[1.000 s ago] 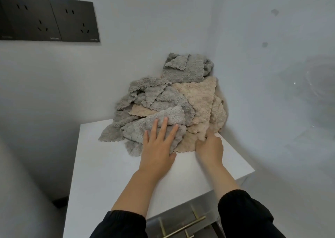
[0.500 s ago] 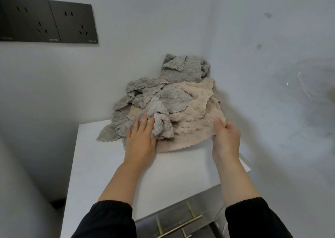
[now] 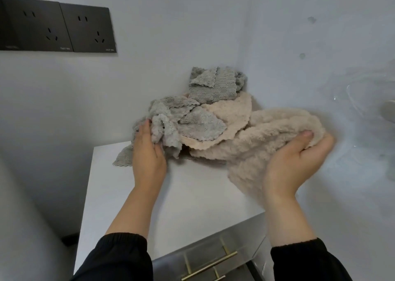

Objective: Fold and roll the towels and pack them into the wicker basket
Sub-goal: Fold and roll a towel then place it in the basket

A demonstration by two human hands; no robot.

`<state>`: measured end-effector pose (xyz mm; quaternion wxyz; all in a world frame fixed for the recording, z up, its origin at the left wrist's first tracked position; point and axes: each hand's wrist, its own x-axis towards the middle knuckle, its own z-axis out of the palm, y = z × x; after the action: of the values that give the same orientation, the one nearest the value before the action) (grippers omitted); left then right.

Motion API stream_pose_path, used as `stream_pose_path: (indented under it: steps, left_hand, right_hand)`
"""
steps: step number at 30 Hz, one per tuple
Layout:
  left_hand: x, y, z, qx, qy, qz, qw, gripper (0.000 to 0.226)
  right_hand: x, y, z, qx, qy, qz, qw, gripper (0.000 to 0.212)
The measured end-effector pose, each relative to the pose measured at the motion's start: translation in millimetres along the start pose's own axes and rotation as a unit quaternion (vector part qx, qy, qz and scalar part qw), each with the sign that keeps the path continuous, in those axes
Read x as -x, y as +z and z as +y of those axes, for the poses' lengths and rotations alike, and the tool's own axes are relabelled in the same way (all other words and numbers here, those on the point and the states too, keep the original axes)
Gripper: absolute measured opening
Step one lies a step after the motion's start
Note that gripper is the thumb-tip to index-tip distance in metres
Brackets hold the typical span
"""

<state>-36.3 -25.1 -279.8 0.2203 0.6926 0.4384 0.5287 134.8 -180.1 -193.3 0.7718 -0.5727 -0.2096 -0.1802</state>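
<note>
You wore a black long-sleeved garment. The left sleeve (image 3: 119, 259) ended in a gathered, elasticated cuff; the right sleeve (image 3: 303, 261) ended in a similar dark cuff. Both cuffs sat partway up the forearms, leaving the lower forearms and wrists bare. Your left hand (image 3: 149, 156) and right hand (image 3: 295, 165) were bare.

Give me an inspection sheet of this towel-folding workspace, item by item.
Surface: white tabletop, towels heaped at its back corner.
Job's things: grey towels piled up; beige towel stretched out to the right; wicker basket not in view.
Clutter: nothing seen.
Grippers: left hand grips the grey towels; right hand grips the beige towel.
Cables: nothing seen.
Surroundings: white walls, two dark wall sockets, drawer handle below the top.
</note>
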Motion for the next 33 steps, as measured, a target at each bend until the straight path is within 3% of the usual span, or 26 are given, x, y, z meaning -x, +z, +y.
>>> stream_pose_path:
  steps: [3, 6, 9, 11, 12, 13, 14, 18, 19, 21, 23, 26, 30, 31, 33]
  left_hand:
    - [9.6, 7.8, 8.7, -0.089, 0.06, -0.086, 0.991, 0.061]
    - [20.0, 19.0, 4.5, -0.191, 0.072, -0.197, 0.959, 0.065]
    - [25.4, 24.2, -0.2, -0.241, 0.059, -0.259, 0.934, 0.066]
    - [27.6, 24.6, 0.9, -0.245, 0.053, -0.274, 0.928, 0.064]
    - [28.9, 24.7, 2.4, -0.239, 0.049, -0.278, 0.929, 0.062]
    - [29.8, 25.1, 4.2, -0.227, 0.043, -0.281, 0.932, 0.061]
    - [30.4, 26.5, 5.7, -0.214, 0.035, -0.284, 0.934, 0.059]
    - [27.9, 32.1, 7.9, -0.207, 0.021, -0.282, 0.937, 0.055]
    - [26.9, 33.4, 7.0, -0.215, 0.019, -0.281, 0.935, 0.053]
    - [24.0, 38.0, 2.9, -0.236, 0.019, -0.281, 0.93, 0.052]
    - [19.9, 43.1, -1.4, -0.26, 0.024, -0.282, 0.923, 0.053]
    - [10.4, 49.3, -7.7, -0.292, 0.032, -0.28, 0.914, 0.056]
    - [-3.7, 56.5, -12.4, -0.307, 0.03, -0.278, 0.91, 0.057]
    - [-7.2, 58.9, -13.6, -0.308, 0.028, -0.277, 0.91, 0.057]
    - [-13.3, 63.3, -15.2, -0.309, 0.026, -0.278, 0.909, 0.057]
  right_hand:
    - [5.7, 6.4, 22.3, 0.09, 0.013, -0.139, 0.986, 0.018]
    - [15.4, 10.1, 63.7, 0.196, 0.047, -0.289, 0.936, 0.045]
    - [21.6, 5.5, 86.3, 0.33, 0.017, -0.437, 0.836, 0.075]
    - [24.8, 2.1, 94.1, 0.43, 0.013, -0.5, 0.752, 0.081]
    - [26.4, 0.7, 95.3, 0.455, 0.014, -0.509, 0.731, 0.078]
    - [27.8, 0.3, 96.1, 0.46, 0.017, -0.495, 0.737, 0.071]
    - [28.4, 0.1, 95.8, 0.446, 0.025, -0.458, 0.769, 0.061]
    - [30.7, 6.3, 71.7, 0.272, 0.061, -0.207, 0.938, 0.039]
    - [29.9, 7.6, 61.5, 0.209, 0.046, -0.144, 0.966, 0.036]
    - [28.6, 10.8, 50.6, 0.143, -0.024, -0.06, 0.988, 0.033]
    - [29.4, 14.1, 50.6, 0.151, -0.059, -0.045, 0.986, 0.04]
    - [32.6, 17.9, 57.7, 0.251, 0.013, -0.15, 0.956, 0.026]
    - [42.0, 17.9, 76.0, 0.462, 0.018, -0.409, 0.787, 0.056]
    - [43.3, 20.2, 79.2, 0.469, 0.02, -0.438, 0.767, 0.059]
    - [43.8, 25.3, 81.3, 0.45, 0.023, -0.457, 0.767, 0.059]
